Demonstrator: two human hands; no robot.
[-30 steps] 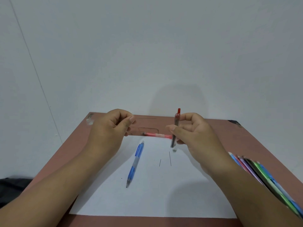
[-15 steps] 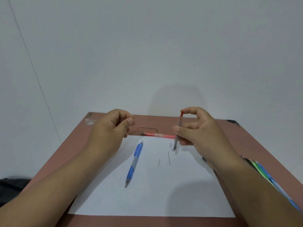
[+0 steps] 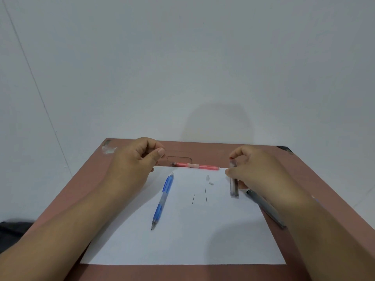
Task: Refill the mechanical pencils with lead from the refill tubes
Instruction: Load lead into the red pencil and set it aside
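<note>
We note the right hand [image 3: 255, 169] gripping the refill tube [image 3: 233, 184] upright near the table's [image 3: 324, 189] far edge; the left hand [image 3: 134, 165] has its fingers curled, contents indiscernible.

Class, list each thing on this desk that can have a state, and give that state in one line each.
Left hand: raised, fingertips pinched, perhaps on a lead; unclear.
Right hand: holds the refill tube.
Refill tube: upright, lower end on the paper.
Blue mechanical pencil: lying on the paper.
Pink mechanical pencil: lying along the paper's far edge.
Two loose leads: lying on the paper.
Grey pen: lying under the right wrist.
</note>
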